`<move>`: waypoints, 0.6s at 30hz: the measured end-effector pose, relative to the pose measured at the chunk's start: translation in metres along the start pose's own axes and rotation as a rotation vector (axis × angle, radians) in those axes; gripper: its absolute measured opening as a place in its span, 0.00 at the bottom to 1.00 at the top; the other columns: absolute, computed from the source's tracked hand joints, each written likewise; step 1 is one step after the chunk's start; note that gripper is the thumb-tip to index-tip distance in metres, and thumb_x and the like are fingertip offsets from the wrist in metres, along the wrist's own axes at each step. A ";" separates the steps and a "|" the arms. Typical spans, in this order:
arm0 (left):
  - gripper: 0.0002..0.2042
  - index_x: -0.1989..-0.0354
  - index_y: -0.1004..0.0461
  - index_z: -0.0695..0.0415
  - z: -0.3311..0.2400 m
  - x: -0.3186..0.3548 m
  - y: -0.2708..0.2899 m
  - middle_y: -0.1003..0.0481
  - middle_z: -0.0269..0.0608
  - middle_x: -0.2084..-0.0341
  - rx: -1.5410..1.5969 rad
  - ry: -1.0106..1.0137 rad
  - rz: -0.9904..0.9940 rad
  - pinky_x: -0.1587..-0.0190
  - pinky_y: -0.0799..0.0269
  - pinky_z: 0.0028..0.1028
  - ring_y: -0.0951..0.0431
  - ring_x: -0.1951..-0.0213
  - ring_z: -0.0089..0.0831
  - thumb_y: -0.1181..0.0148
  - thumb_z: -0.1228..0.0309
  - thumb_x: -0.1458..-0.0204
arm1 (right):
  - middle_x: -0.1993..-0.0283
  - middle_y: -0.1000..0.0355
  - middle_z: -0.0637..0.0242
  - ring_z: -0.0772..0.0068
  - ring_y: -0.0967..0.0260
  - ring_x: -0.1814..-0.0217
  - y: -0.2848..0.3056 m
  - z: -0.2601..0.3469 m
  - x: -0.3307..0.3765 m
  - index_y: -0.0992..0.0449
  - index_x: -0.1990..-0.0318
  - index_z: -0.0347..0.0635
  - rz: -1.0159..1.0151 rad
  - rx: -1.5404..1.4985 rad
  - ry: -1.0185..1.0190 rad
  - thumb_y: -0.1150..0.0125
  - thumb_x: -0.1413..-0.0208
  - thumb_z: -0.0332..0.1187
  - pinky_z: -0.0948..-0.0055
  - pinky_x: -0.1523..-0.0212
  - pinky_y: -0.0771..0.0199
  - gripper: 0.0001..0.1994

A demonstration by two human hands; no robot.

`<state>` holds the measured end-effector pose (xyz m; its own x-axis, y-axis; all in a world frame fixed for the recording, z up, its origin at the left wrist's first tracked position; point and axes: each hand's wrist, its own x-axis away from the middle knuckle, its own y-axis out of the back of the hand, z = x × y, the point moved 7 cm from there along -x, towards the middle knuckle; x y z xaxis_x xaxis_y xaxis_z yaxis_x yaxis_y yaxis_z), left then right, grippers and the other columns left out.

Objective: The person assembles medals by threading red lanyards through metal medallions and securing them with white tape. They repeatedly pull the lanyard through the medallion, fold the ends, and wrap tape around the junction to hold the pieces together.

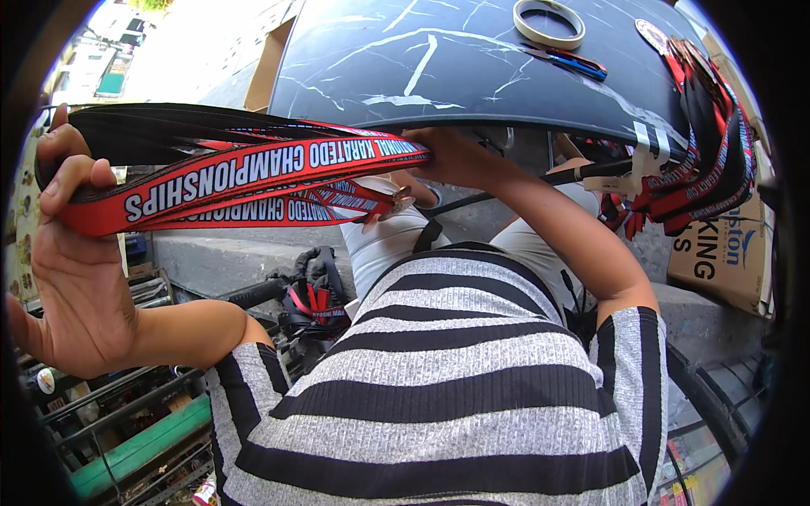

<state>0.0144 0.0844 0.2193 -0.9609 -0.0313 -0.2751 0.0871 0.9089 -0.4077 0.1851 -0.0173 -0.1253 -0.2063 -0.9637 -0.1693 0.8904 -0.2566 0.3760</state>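
Observation:
A bundle of red and black medal ribbons [278,173] with white lettering is stretched out between my hands, in front of my chest. At the far left, my left hand [80,278] has its fingers hooked round the looped end, the thumb held apart. My right hand [447,158] closes on the bundle's other end, just under the table edge; its fingers are largely hidden. A shiny medal [402,201] hangs at the lower ribbons' end, below my right hand.
On the dark marbled table [354,76] lie a tape roll [548,24] and a blue-and-red cutter [578,64]. More ribbons with medals [713,143] drape over its right edge, above a cardboard box [721,261]. Another ribbon heap [316,299] sits low at left, near a metal rack [139,438].

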 end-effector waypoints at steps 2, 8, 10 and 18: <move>0.45 0.34 0.50 0.70 0.008 -0.013 -0.008 0.38 0.49 0.43 0.020 0.004 0.042 0.31 0.48 0.53 0.34 0.43 0.41 0.29 0.57 0.51 | 0.63 0.21 0.56 0.52 0.21 0.59 0.004 0.010 0.005 0.24 0.46 0.40 -0.051 0.078 0.104 0.30 0.51 0.35 0.62 0.54 0.23 0.23; 0.51 0.32 0.62 0.66 -0.001 -0.012 -0.017 0.46 0.50 0.44 -0.155 0.020 -0.188 0.32 0.45 0.51 0.35 0.46 0.40 0.28 0.66 0.57 | 0.67 0.21 0.53 0.59 0.20 0.65 -0.013 0.028 0.023 0.24 0.52 0.39 -0.101 0.140 0.062 0.25 0.55 0.36 0.64 0.56 0.23 0.22; 0.56 0.31 0.68 0.64 -0.013 0.000 -0.008 0.51 0.49 0.44 -0.222 0.008 -0.374 0.32 0.45 0.51 0.36 0.47 0.40 0.27 0.70 0.61 | 0.69 0.21 0.55 0.61 0.20 0.69 -0.031 0.018 0.025 0.24 0.54 0.38 -0.037 -0.015 -0.124 0.23 0.56 0.36 0.66 0.64 0.22 0.23; 0.50 0.32 0.57 0.69 0.009 -0.009 -0.017 0.40 0.50 0.42 -0.344 0.021 -0.250 0.31 0.48 0.52 0.34 0.43 0.41 0.29 0.58 0.53 | 0.66 0.22 0.55 0.55 0.21 0.65 -0.042 0.016 0.009 0.23 0.56 0.38 -0.151 0.105 0.105 0.25 0.59 0.33 0.58 0.58 0.24 0.21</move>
<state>0.0240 0.0653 0.2214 -0.9466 -0.2636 -0.1856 -0.2391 0.9602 -0.1446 0.1390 -0.0163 -0.1281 -0.2862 -0.9021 -0.3229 0.8040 -0.4094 0.4312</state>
